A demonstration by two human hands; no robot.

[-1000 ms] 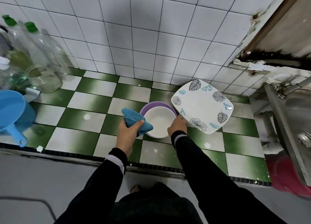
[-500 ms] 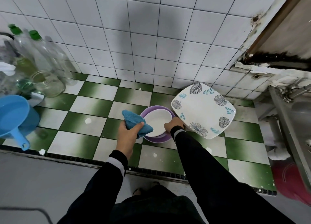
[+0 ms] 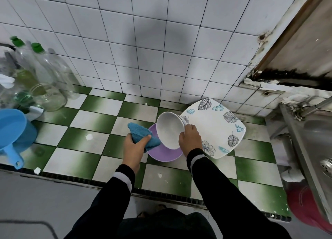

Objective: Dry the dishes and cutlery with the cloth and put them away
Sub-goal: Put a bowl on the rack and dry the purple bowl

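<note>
White wall tiles (image 3: 125,41) back a green-and-white checkered floor (image 3: 75,159), where the dishes sit at ground level. Steel sink (image 3: 309,141) at the right edge; blue scoop (image 3: 12,132) and a cluster of clear bottles (image 3: 41,66) at far left, well apart from the work.

Square plate (image 3: 219,129) with leaf print lies on the floor, near the wall. Purple bowl (image 3: 161,151) rests on the floor just beside it, toward the person. White bowl (image 3: 170,129) is off the floor, tilted with its opening facing left toward the cloth, partly over the purple bowl and overlapping the plate's near-left corner in view (cannot tell whether it touches either one).

Right hand (image 3: 190,140) has its fingers clamped on the white bowl's right rim. Left hand (image 3: 133,147) has fingers closed around the folded blue cloth (image 3: 142,134), held just beside the white bowl's open side; cloth and bowl appear apart or barely meeting.

Judged step: first wipe of the white bowl about to begin; plate and purple bowl not yet dried, no cutlery visible.

Risks:
- Wet rim held at one edge only: the bowl could slip and drop onto the purple bowl or the plate.
- Pushing the cloth hard against that one-sided hold could twist the bowl out of the fingers.
- Cloth trailing onto the floor would pick up dirt.
</note>
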